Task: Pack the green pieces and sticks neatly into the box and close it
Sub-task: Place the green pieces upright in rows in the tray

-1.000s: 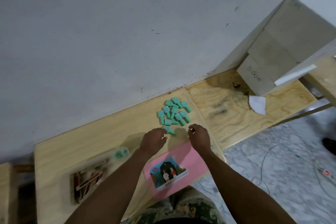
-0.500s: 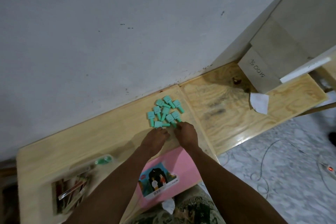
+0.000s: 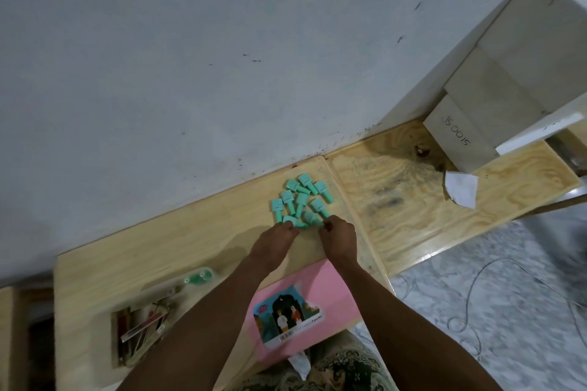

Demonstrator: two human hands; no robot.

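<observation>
Several green pieces (image 3: 300,200) lie in a loose pile on the wooden table (image 3: 190,241) near the wall. My left hand (image 3: 274,240) reaches the pile's near edge, its fingertips touching one green piece (image 3: 290,220). My right hand (image 3: 338,236) is beside it, fingers curled on another green piece (image 3: 313,217) at the pile's near right. A clear box (image 3: 143,324) with sticks inside sits at the table's near left. Beside it lies its clear lid (image 3: 187,281) with a green piece (image 3: 200,276) in it.
A pink box (image 3: 320,295) with a picture label lies at the table's near edge under my forearms. A second wooden board (image 3: 444,200) adjoins on the right with white paper (image 3: 460,189) and a grey carton (image 3: 470,136). Cables lie on the marble floor (image 3: 492,311).
Both hands have moved forward from above the pink box to the near edge of the green pile and now touch pieces there. The camera has shifted slightly.
</observation>
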